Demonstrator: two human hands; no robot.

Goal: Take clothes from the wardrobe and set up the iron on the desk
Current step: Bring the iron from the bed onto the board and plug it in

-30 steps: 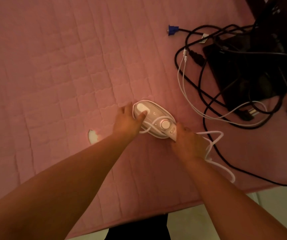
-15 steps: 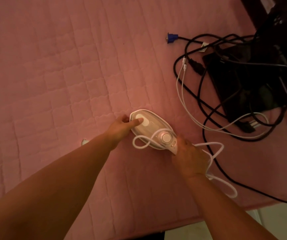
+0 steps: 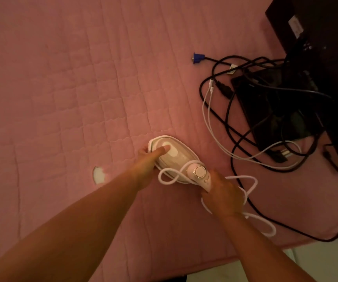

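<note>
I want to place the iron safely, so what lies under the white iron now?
The white iron rests on the pink quilted cover. Its white cord loops beside it. Anything directly beneath it is hidden.

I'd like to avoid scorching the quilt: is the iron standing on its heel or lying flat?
Lying flat: the iron rests soleplate-down on the pink quilt, dial facing up, gripped by the left hand and right hand.
</note>
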